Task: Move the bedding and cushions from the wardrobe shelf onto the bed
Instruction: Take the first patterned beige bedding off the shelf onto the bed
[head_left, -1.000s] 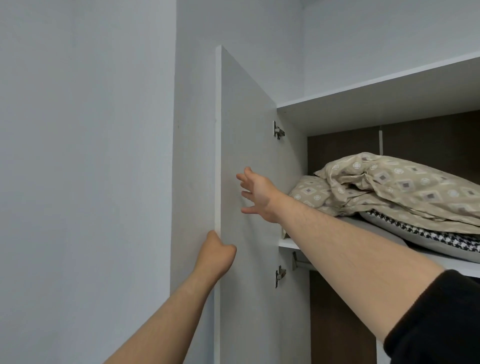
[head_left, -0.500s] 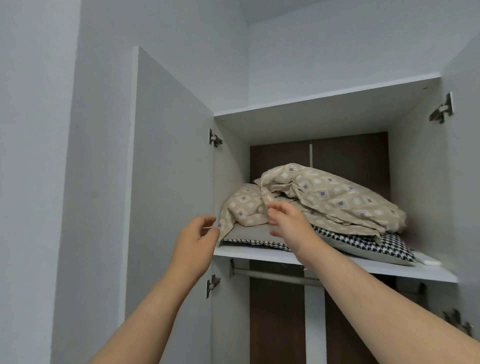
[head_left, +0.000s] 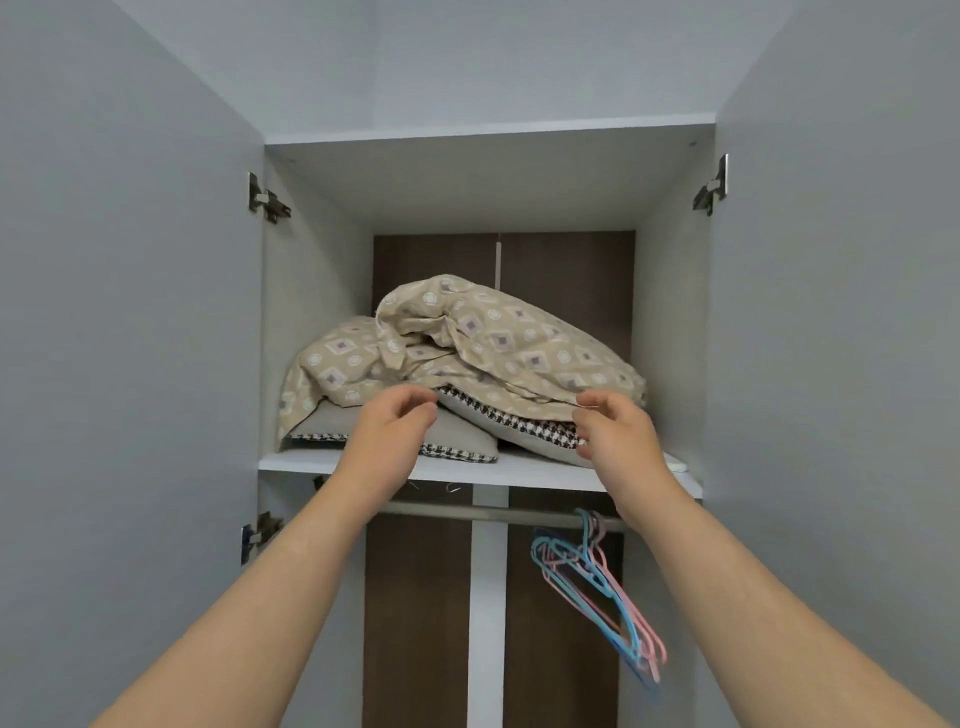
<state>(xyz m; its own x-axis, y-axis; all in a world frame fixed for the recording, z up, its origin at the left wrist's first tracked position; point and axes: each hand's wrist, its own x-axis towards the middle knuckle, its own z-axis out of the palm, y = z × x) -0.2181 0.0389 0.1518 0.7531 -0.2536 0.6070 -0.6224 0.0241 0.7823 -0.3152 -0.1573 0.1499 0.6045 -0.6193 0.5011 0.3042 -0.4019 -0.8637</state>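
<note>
Both wardrobe doors stand open, and I am looking up at the white shelf (head_left: 519, 470). On it lies a crumpled beige duvet cover (head_left: 498, 348) printed with diamond and circle motifs, heaped on top of two cushions. The left cushion (head_left: 452, 441) is grey with a black-and-white houndstooth edge and lies flat on the shelf. The right cushion (head_left: 524, 428), with a houndstooth face, rests tilted, its left end propped on the flat one.

My left hand (head_left: 389, 431) is raised in front of the flat cushion, fingers curled and apart, gripping nothing. My right hand (head_left: 618, 436) is at the lower right edge of the duvet cover, fingers loosely curled and parted; I cannot tell whether they touch the fabric.

Below the shelf, blue and pink hangers (head_left: 597, 577) hang from a metal rail (head_left: 483, 512).
</note>
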